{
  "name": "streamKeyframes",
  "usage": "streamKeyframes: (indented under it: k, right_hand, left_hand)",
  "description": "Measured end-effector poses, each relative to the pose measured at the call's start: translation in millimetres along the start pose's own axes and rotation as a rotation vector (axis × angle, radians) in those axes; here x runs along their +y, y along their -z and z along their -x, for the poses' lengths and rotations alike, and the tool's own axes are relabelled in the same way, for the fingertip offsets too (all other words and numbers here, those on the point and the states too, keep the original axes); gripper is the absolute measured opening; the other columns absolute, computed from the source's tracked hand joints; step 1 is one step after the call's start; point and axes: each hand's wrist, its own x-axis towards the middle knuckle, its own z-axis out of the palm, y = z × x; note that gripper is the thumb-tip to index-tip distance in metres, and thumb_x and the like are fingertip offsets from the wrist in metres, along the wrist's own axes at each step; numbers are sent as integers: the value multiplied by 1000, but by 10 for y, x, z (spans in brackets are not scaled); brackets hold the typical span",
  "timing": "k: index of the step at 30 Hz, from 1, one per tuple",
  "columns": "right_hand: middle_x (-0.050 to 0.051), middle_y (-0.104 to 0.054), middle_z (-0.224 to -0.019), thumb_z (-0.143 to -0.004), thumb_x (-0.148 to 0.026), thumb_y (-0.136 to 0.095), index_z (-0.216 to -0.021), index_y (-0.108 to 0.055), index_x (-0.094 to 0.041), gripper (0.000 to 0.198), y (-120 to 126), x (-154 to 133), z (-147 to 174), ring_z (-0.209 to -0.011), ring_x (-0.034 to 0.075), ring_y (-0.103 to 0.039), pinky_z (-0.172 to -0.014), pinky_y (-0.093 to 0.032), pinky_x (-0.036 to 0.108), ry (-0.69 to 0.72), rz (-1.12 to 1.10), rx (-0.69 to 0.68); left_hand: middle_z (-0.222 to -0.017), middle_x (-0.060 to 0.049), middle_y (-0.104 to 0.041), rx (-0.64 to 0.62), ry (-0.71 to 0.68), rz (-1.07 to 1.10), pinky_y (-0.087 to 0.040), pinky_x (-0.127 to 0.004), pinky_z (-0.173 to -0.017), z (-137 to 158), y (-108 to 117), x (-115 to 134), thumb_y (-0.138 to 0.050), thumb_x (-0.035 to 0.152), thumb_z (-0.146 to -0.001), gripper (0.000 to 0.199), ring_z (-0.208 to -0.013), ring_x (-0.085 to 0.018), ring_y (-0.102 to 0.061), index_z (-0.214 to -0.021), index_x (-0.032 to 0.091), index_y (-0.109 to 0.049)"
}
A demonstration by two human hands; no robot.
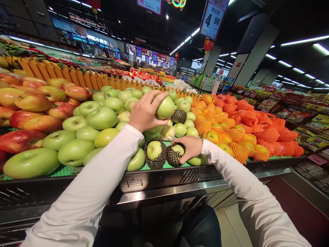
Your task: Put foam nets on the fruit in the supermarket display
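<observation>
My left hand is closed around a green apple, raised above the pile of green apples. Lower and to the right, my right hand grips a green apple in a black foam net near the front edge of the display. Just left of it sits another netted green apple, touched by neither hand. A third black-netted apple lies behind, next to the raised apple. Between the hands rests a fruit in a pale yellowish wrapping.
Red-yellow apples are heaped on the left. On the right lie oranges in orange foam nets and fruit in red nets. A dark ledge borders the front, and an orange picket fence runs behind. Packaged goods fill shelves at far right.
</observation>
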Motion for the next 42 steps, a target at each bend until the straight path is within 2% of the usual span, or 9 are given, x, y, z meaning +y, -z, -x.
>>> streamKeyframes:
  k: [3,9,13,16,20,24,32,38,42]
  right_hand:
    - [3,-74,-104,-58,-35,-89,-125,-63,-18,74,9,41,-57,-90,22,-70,-85,-53,31,86,-76,-111]
    - [5,-74,-109,-63,-39,-88,-133,-58,-17,79,-8,77,-1,-95,23,-71,-88,-54,33,132,-89,-153]
    - [15,-64,-137,-65,-59,-84,-143,-48,-15,96,14,-118,145,-124,30,-63,-105,-48,41,174,-53,100]
    - [16,-68,-126,-77,-64,-74,-130,-57,-13,76,-46,-417,181,-116,32,-66,-100,-51,44,88,34,307]
    - [17,-72,-101,-78,-74,-66,-108,-62,-13,68,-237,-782,99,-96,35,-70,-81,-54,44,-118,191,239]
    - [18,-72,-103,-80,-70,-66,-124,-53,-11,74,-355,-907,12,-94,36,-70,-82,-54,46,-148,239,257]
    - [19,-71,-112,-80,-65,-66,-136,-49,-11,79,-466,-860,-85,-107,42,-64,-94,-49,53,-143,252,257]
    - [15,-63,-138,-73,-65,-76,-145,-47,-19,90,-301,-572,-100,-128,36,-58,-107,-44,47,-29,-22,84]
    - [7,-75,-114,-84,-55,-71,-121,-67,-19,51,-48,-357,2,-104,22,-70,-92,-52,33,20,-299,77]
  left_hand:
    - [-141,-13,-55,-9,9,-2,-44,-47,-105,0,11,9,-77,41,-74,80,-129,-36,-54,-146,24,-46]
    - [-140,-15,-54,-13,-8,1,-46,-47,-103,-2,0,3,-75,42,-76,79,-128,-37,-54,-146,23,-46]
    - [-140,-14,-55,-5,-6,-1,-45,-45,-103,0,-5,4,-74,44,-77,78,-127,-36,-55,-146,24,-45]
    - [-140,-14,-55,-13,7,3,-45,-45,-104,3,-10,4,-73,44,-77,77,-127,-36,-55,-146,23,-46]
    - [-139,-14,-55,-42,-4,12,-44,-47,-105,10,-29,-4,-72,44,-76,77,-127,-36,-54,-146,21,-47]
    - [-139,-15,-55,-34,-13,8,-44,-47,-105,15,-42,-3,-72,43,-76,77,-126,-36,-55,-145,20,-48]
    - [-141,-14,-53,-5,82,21,-43,-50,-106,12,-28,18,-74,36,-76,76,-128,-37,-52,-146,24,-47]
    - [-148,-15,-49,143,195,49,-37,-55,-113,38,-64,-65,-74,32,-76,84,-137,-38,-44,-152,26,-37]
    - [-152,-19,-42,241,296,56,-29,-61,-117,50,-77,-106,-70,31,-78,85,-144,-41,-35,-153,22,-31]
